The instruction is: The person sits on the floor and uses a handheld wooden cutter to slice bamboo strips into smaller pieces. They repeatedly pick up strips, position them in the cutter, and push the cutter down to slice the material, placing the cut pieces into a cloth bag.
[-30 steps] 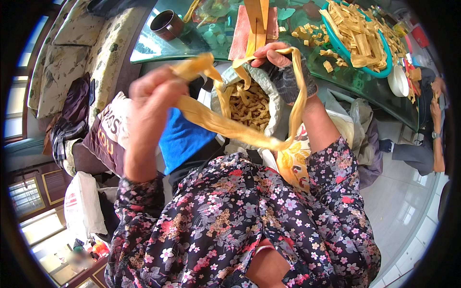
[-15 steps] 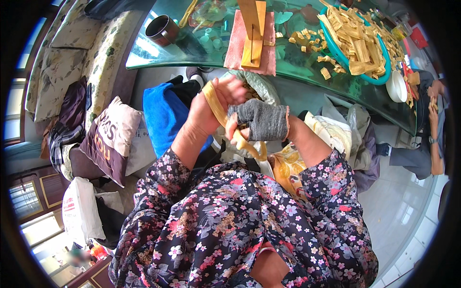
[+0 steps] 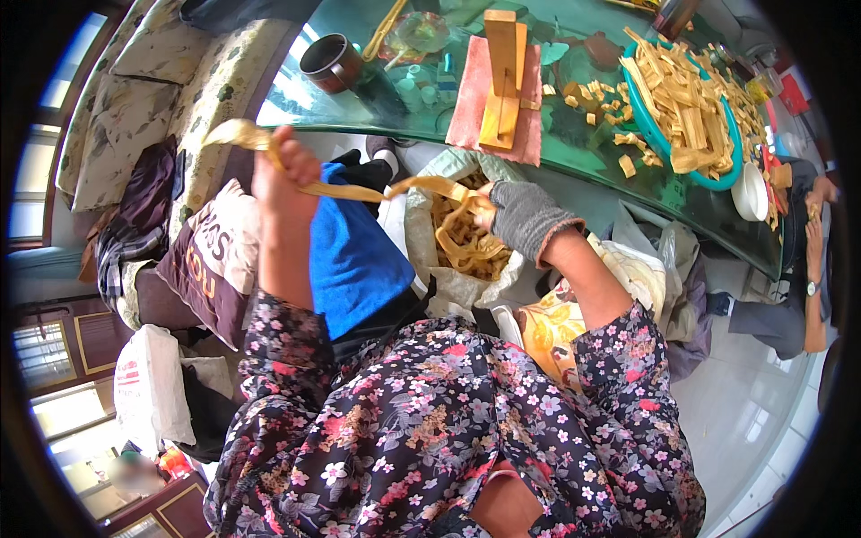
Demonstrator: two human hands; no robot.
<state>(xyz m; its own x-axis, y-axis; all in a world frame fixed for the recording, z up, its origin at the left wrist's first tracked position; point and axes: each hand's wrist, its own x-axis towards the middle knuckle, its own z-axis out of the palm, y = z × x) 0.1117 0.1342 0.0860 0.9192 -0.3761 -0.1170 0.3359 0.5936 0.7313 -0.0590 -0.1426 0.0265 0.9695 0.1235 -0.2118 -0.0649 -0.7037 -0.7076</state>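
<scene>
The person is wearing a loose shirt (image 3: 439, 403) with a black base colour. Its print is combining small flowers in pink, red and white with grey leaves and tan blossom clusters. A seam (image 3: 492, 399) is running down the middle of the front, and the neckline (image 3: 536, 491) is opening beneath it, revealing a narrow pale edge (image 3: 506, 465). The left sleeve (image 3: 285, 350) and right sleeve (image 3: 623, 359) are repeating this print, hanging wide and ending on the forearms. A grey knitted glove (image 3: 531, 215) is covering the right hand (image 3: 516, 213), exposing the fingertips; its cuff (image 3: 547, 244) is finishing in a thin brown edge. The left hand (image 3: 285, 175) is showing bare.
</scene>
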